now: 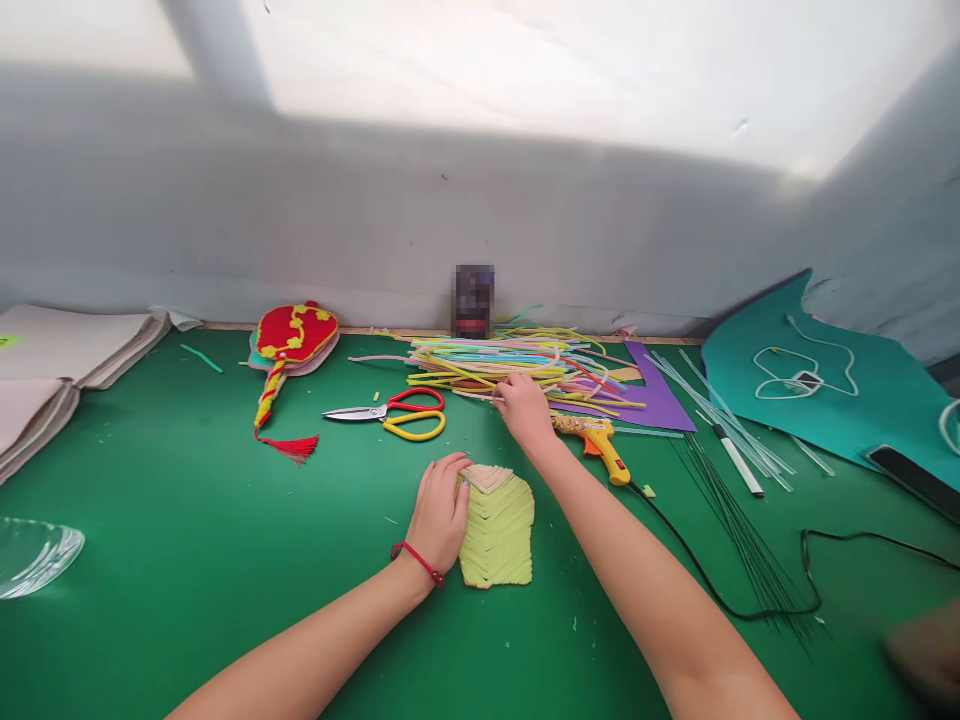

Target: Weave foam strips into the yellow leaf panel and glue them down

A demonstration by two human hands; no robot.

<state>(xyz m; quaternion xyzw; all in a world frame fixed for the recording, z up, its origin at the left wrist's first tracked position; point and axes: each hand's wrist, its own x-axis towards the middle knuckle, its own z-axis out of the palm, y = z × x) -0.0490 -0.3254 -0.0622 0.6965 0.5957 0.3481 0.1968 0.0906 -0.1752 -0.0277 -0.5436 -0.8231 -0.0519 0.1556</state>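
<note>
A flat panel of yellow-green pipe cleaners [496, 535], laid in V-shaped rows with a pale pink section at the top, lies on the green table. My left hand [439, 510] rests along its left edge, fingers stretched out and thumb touching the panel. Further back, my right hand [525, 408] reaches to a heap of loose coloured pipe cleaners [480, 362]. Its fingertips are pinched at the heap's front edge, on what looks like a pale pink pipe cleaner [477, 397]. Scissors [390, 412] with red and yellow handles lie left of the heap.
A yellow glue gun [604, 440] with a black cord lies beside my right forearm. Glue sticks [739, 430], thin wires [739, 515], a marker [739, 460] and a teal sheet [750, 350] are at right. A red tasselled fan [296, 335] and paper stacks [75, 350] lie left.
</note>
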